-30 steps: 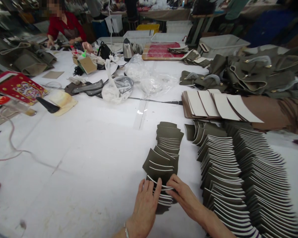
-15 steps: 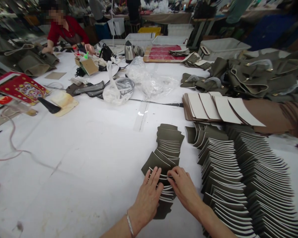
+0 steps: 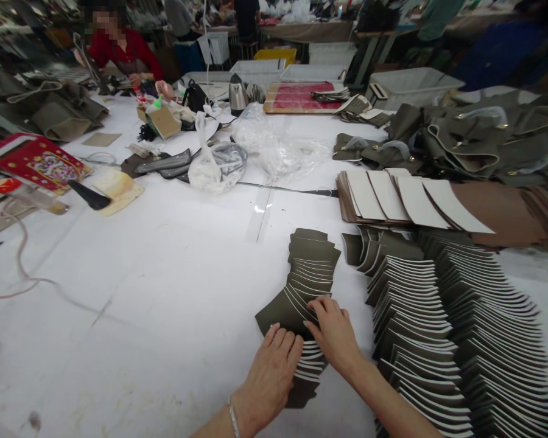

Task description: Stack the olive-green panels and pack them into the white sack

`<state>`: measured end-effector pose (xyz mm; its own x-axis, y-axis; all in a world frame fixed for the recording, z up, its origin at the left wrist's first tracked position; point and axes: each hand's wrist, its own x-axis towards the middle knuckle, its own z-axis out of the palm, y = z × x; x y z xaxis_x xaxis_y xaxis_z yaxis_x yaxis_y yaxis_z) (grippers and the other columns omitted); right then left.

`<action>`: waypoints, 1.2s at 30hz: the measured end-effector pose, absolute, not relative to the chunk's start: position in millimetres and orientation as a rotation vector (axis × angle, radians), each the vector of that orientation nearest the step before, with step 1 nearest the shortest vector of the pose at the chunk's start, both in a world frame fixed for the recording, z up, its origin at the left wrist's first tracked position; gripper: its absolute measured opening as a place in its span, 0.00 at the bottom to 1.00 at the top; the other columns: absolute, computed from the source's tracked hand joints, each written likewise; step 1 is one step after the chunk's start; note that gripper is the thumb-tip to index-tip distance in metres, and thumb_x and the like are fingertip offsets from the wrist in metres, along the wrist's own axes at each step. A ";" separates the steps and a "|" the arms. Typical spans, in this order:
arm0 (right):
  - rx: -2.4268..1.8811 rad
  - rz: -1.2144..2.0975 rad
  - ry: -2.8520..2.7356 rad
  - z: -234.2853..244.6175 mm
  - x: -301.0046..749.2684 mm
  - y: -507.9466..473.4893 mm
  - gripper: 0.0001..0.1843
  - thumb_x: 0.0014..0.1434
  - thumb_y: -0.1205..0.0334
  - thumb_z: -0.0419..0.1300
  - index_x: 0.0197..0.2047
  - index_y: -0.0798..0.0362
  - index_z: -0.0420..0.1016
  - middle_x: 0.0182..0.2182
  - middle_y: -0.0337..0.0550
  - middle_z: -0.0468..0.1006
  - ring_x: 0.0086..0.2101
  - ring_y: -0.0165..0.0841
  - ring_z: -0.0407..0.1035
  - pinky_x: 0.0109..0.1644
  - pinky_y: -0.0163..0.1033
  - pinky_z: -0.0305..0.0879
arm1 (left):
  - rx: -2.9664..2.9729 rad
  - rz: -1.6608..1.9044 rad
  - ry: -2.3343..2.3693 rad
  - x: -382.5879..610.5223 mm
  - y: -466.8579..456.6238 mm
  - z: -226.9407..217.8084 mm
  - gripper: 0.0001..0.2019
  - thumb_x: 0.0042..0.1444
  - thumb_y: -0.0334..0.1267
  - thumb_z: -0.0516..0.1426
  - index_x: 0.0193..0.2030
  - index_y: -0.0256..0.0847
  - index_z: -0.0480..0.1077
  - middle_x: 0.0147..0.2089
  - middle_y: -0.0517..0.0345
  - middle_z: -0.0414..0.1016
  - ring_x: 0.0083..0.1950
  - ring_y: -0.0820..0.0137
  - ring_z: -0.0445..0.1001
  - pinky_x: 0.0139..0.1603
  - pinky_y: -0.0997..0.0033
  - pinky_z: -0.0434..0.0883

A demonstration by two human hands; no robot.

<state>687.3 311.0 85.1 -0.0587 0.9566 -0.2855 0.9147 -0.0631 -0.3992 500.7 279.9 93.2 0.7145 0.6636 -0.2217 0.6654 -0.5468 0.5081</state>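
A fanned row of olive-green panels with pale edges point(image 3: 313, 249) runs across the white table in front of me. My left hand point(image 3: 274, 371) lies over the lower part of the row, fingers bent and close together against an olive panel point(image 3: 276, 313) turned askew to the left. What its thumb does is hidden. From the right, my right hand point(image 3: 333, 331) grips the right side of that same turned panel between thumb and fingers. Below my fingers, more overlapping panels point(image 3: 308, 365) show their white edges.
Long fanned rows of similar panels point(image 3: 411, 322) fill the right side. Behind them lie white-faced brown sheets point(image 3: 393, 194) and olive bag parts point(image 3: 466, 140). Plastic bags point(image 3: 274, 146), a kettle point(image 3: 238, 96) and a red printed bag point(image 3: 41, 161) stand farther off. A co-worker in red point(image 3: 128, 58) works at far left.
My left hand has drawn back toward me, its fingers more bent. The top panel has turned and slid lower left, and my right hand has shifted slightly up. The co-worker has raised an arm.
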 end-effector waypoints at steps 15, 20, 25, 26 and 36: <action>-1.674 1.429 -2.025 105.6 692.1 291.3 0.09 0.62 0.68 0.51 0.45 0.50 0.64 0.34 0.36 0.73 0.34 0.32 0.67 0.39 0.36 0.61 | 2.386 0.041 1.002 487.5 267.9 95.9 0.35 0.46 0.30 0.62 0.62 0.39 0.57 0.76 0.48 0.33 0.75 0.51 0.34 0.72 0.41 0.46; -1.590 1.602 -2.181 124.4 685.7 262.3 0.29 0.64 0.51 0.56 0.65 0.51 0.58 0.59 0.51 0.65 0.55 0.44 0.63 0.59 0.48 0.58 | 2.343 0.197 1.106 471.7 262.3 91.9 0.46 0.42 0.26 0.62 0.68 0.41 0.47 0.75 0.44 0.34 0.74 0.50 0.30 0.70 0.36 0.45; -1.894 1.260 -2.397 120.3 646.4 244.5 0.51 0.44 0.59 0.74 0.66 0.59 0.54 0.60 0.57 0.64 0.57 0.50 0.60 0.63 0.56 0.52 | 2.178 0.159 1.146 465.4 260.5 90.3 0.48 0.42 0.22 0.60 0.70 0.42 0.43 0.74 0.44 0.41 0.74 0.53 0.36 0.71 0.41 0.51; -1.948 1.186 -2.417 118.6 637.6 244.9 0.48 0.46 0.65 0.72 0.66 0.60 0.55 0.60 0.58 0.65 0.57 0.50 0.60 0.63 0.57 0.52 | 2.143 0.162 1.124 465.5 262.5 92.6 0.48 0.41 0.21 0.58 0.70 0.41 0.44 0.73 0.44 0.42 0.74 0.54 0.38 0.71 0.44 0.52; -2.147 1.093 -2.345 118.7 616.1 265.3 0.30 0.44 0.75 0.62 0.52 0.60 0.64 0.41 0.55 0.75 0.40 0.51 0.71 0.44 0.51 0.68 | 1.279 0.495 1.308 442.5 323.0 88.4 0.25 0.61 0.48 0.50 0.63 0.43 0.59 0.68 0.49 0.57 0.68 0.62 0.58 0.70 0.53 0.54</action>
